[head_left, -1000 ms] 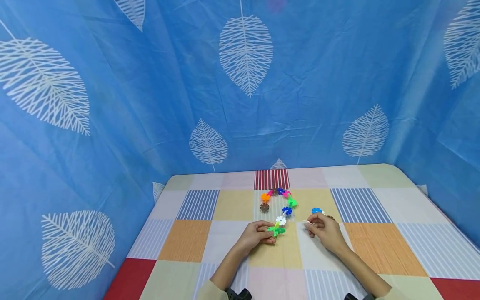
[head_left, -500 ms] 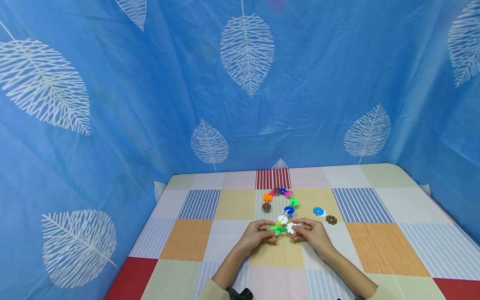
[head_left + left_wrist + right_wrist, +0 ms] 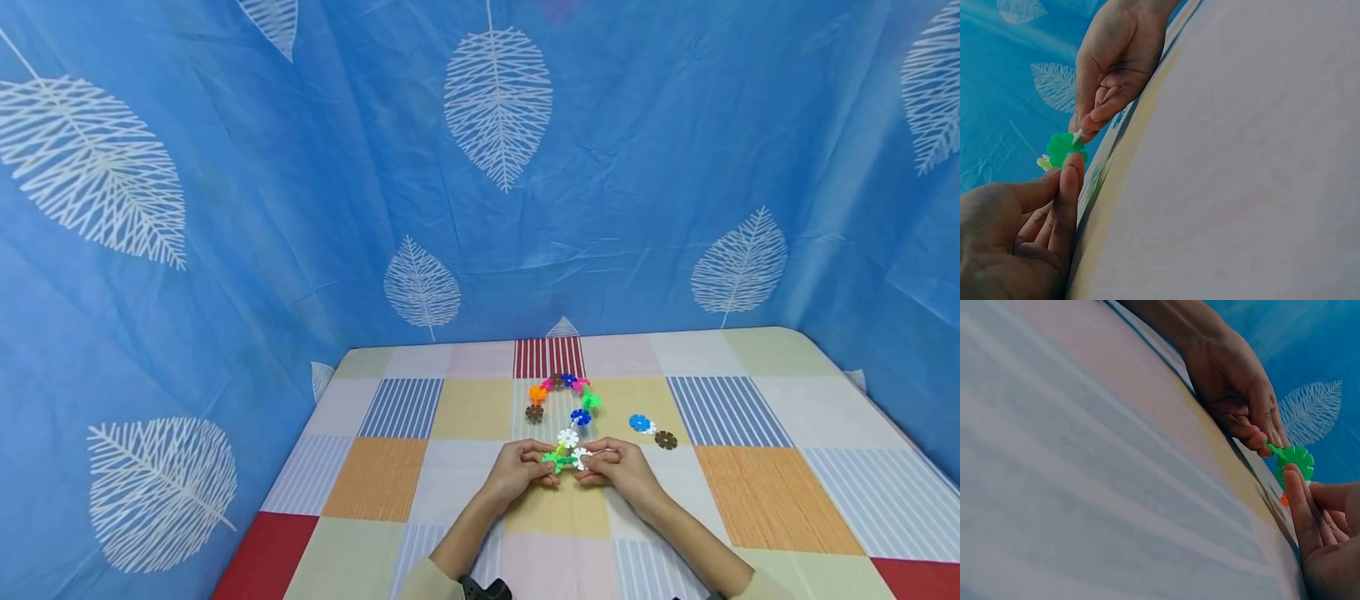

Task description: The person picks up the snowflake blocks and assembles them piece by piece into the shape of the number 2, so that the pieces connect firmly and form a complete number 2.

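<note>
My left hand (image 3: 517,472) pinches a green notched plastic snowflake disc (image 3: 553,462), the near end of a linked chain of discs. Opposite it, my right hand (image 3: 624,475) pinches a white snowflake disc (image 3: 581,457) by its edge. The white disc touches a green disc (image 3: 1297,461) edge-on; whether their slots are locked together I cannot tell. From there the chain curves away over a white disc (image 3: 567,437), a blue one (image 3: 581,417) and a green piece (image 3: 592,401), round to an orange disc (image 3: 537,395) and a brown end disc (image 3: 534,414).
Right of the chain, a light blue disc (image 3: 640,423) lies against a white one, with a brown disc (image 3: 666,440) beside them. A patchwork cloth (image 3: 420,479) covers the table. Blue leaf-print curtains (image 3: 600,208) stand behind and at both sides.
My right hand came left from beside the loose discs, bringing the white disc up against the green end of the chain. My left hand has stayed nearly still, gripping the green disc.
</note>
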